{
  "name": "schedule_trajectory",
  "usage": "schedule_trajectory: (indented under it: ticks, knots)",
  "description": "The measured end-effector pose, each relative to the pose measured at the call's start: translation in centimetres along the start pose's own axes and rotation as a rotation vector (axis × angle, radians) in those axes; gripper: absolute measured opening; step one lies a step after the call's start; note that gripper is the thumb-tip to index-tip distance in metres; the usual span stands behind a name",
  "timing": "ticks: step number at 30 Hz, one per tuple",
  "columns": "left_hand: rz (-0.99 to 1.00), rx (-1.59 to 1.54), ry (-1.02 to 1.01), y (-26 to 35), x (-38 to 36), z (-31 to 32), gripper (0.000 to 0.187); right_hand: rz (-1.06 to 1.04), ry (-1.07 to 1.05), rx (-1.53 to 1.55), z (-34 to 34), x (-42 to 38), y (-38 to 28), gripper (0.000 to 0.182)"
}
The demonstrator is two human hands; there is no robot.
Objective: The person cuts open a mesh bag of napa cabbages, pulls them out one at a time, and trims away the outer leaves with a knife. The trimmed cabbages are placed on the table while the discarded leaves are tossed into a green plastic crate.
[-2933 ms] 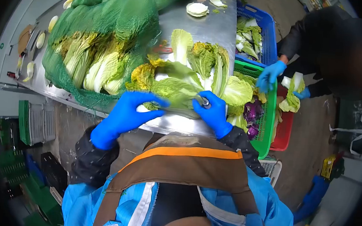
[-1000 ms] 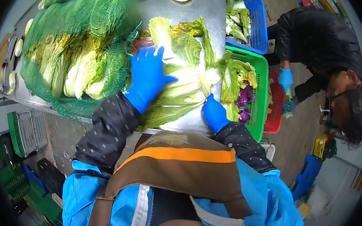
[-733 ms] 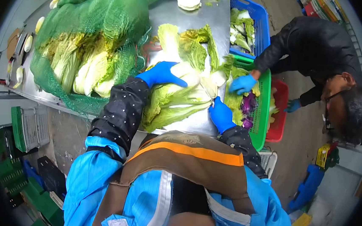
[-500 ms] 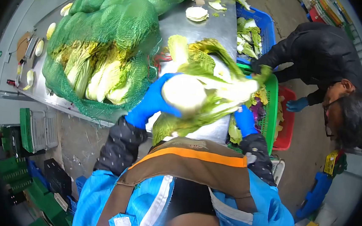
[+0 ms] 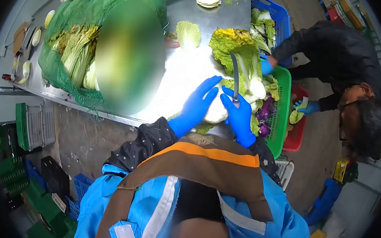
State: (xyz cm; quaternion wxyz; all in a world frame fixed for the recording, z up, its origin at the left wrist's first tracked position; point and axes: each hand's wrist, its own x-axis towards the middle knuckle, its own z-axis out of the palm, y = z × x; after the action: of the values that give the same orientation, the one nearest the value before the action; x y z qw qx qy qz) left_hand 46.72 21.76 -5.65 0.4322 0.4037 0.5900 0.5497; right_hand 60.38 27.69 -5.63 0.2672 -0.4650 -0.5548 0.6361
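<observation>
A Chinese cabbage (image 5: pixel 216 111) lies low on the steel table, its white part showing between my hands. My left hand (image 5: pixel 199 105) is pressed on its left side with fingers stretched over it. My right hand (image 5: pixel 240 117) is closed around the handle of a knife (image 5: pixel 236 73), whose dark curved blade points away from me; this hand also touches the cabbage. Just beyond, loose yellow-green outer leaves (image 5: pixel 234 44) lie by the blade. A single pale leaf (image 5: pixel 188 35) rests further left on the table. Part of the cabbage is hidden under both hands.
A green mesh sack (image 5: pixel 89 10) of cabbages is on the left, partly covered by a blur. To the right stand a green basket (image 5: pixel 282 113) with leaves and purple pieces, a blue crate (image 5: pixel 279 14) and a red crate (image 5: pixel 297 138). A co-worker (image 5: pixel 338 54) bends over these containers.
The cabbage, lifted in my left hand before, is now down on the table between both hands. The knife now shows in my right hand. The co-worker's hand now holds a leaf piece.
</observation>
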Motion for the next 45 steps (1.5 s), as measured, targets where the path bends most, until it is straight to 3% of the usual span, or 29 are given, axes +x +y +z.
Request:
schedule_trajectory:
  ticks: [1, 3, 5, 6, 7, 9, 10, 11, 13, 14, 15, 16, 18, 19, 20, 21, 24, 27, 29, 31, 33, 34, 35, 37, 38, 39, 40, 43, 45]
  knots:
    - [0.062, -0.021, 0.01, -0.7, 0.2, -0.4, 0.038, 0.083, -0.032, 0.079, 0.0, 0.8, 0.1, 0.034]
    - [0.034, -0.119, 0.024, -1.6, 0.6, -1.7, 0.037, -0.062, -0.057, 0.108, -0.6, 2.6, 2.1, 0.037]
    - [0.022, -0.209, 0.037, -2.2, 0.9, -2.5, 0.036, 0.183, 0.201, -0.488, -1.0, 4.0, 2.7, 0.045]
    - [0.037, -0.172, 0.064, -1.9, 1.1, -2.2, 0.036, -0.043, 0.281, -0.431, -0.4, 3.8, 2.5, 0.053]
    - [0.044, -0.14, 0.098, -1.8, 1.1, -1.8, 0.037, -0.057, 0.271, -0.439, -0.4, 3.9, 2.0, 0.053]
    - [0.064, -0.129, 0.118, -1.8, 0.5, -0.7, 0.036, -0.569, 0.368, -0.308, -0.2, 2.3, 0.1, 0.054]
    - [0.049, -0.137, 0.156, -1.7, 0.6, -0.4, 0.035, -0.627, 0.284, -0.191, 0.3, 1.1, -1.5, 0.053]
    - [0.033, -0.146, 0.191, -1.6, 0.7, -0.3, 0.034, -0.642, 0.234, -0.315, 0.7, 0.0, -2.1, 0.049]
    - [0.075, -0.194, 0.188, -2.7, 1.3, -0.8, 0.034, -0.579, 0.201, -0.504, 1.4, 0.4, 1.0, 0.047]
    - [-0.014, -0.211, 0.194, -2.6, 1.6, -1.5, 0.033, -0.429, 0.176, -0.392, 1.3, 1.0, 2.1, 0.043]
    - [-0.102, -0.224, 0.203, -2.5, 2.0, -2.2, 0.033, -0.442, 0.172, -0.391, 1.1, 1.7, 3.1, 0.043]
    - [0.086, -0.168, 0.221, -3.3, 2.6, -2.8, 0.031, -0.395, 0.154, -0.207, 0.7, 2.2, 3.8, 0.04]
    - [0.083, -0.227, 0.278, -4.8, 2.8, -1.5, 0.03, -0.376, 0.099, -0.019, 0.7, 1.2, 1.9, 0.036]
    - [0.066, -0.298, 0.336, -5.0, 2.9, -0.4, 0.029, -0.503, 0.036, 0.072, 1.2, -0.1, 0.3, 0.035]
    - [0.091, -0.042, 0.318, -3.6, 2.1, 0.4, 0.028, -0.561, 0.019, -0.183, 1.1, -0.5, -1.4, 0.034]
    - [0.029, -0.099, 0.279, -2.3, 1.7, 0.3, 0.028, -0.605, 0.01, -0.438, 1.0, -0.9, -2.3, 0.033]
    - [0.159, -0.156, 0.271, -4.1, 1.3, -0.1, 0.028, -0.547, -0.087, -0.381, 0.4, 0.1, -1.6, 0.033]
    - [0.35, 0.169, 0.325, -5.8, 1.2, -1.4, 0.029, -0.462, -0.024, -0.094, -0.6, 2.6, -0.1, 0.034]
    - [0.329, 0.574, 0.276, -5.0, 1.7, -2.7, 0.033, -0.427, -0.013, -0.28, -0.5, 2.4, -2.3, 0.028]
    - [0.593, 1.098, 0.542, -2.7, 2.6, -3.8, 0.039, -0.382, -0.016, -0.166, -0.7, 4.3, -1.4, 0.028]
    - [0.692, 0.642, 0.498, 1.2, 2.6, -3.8, 0.044, -0.337, -0.032, -0.161, -1.2, 4.8, -0.6, 0.029]
    - [0.595, 0.407, 0.188, 2.5, 1.7, -3.1, 0.048, -0.282, -0.038, -0.152, -1.3, 4.7, -0.4, 0.03]
    - [0.577, 0.41, 0.048, 3.8, 1.1, -2.2, 0.053, -0.281, -0.035, -0.146, -1.0, 4.6, -0.2, 0.03]
    - [0.285, 0.623, -0.039, 2.3, 2.3, -1.5, 0.064, -0.106, -0.032, 0.094, -0.1, 3.4, 0.2, 0.033]
    - [0.297, 0.626, -0.035, 2.2, 3.2, -1.6, 0.064, -0.137, -0.061, 0.212, 0.0, 3.7, 1.2, 0.036]
    - [0.233, 0.717, -0.134, 2.5, 3.7, -1.5, 0.068, -0.066, -0.029, 0.291, -1.1, 5.8, 5.7, 0.04]
    - [0.16, 0.804, -0.232, 2.7, 3.9, -1.5, 0.073, 0.041, -0.081, 0.32, -1.6, 4.6, 4.9, 0.042]
    - [0.055, 0.863, -0.29, 5.5, 5.9, -3.7, 0.073, 0.123, -0.162, 0.26, -2.4, 4.2, 4.6, 0.046]
    - [0.193, 0.83, -0.075, 7.9, 6.9, -4.7, 0.071, 0.101, -0.172, 0.178, -3.3, 4.5, 4.6, 0.049]
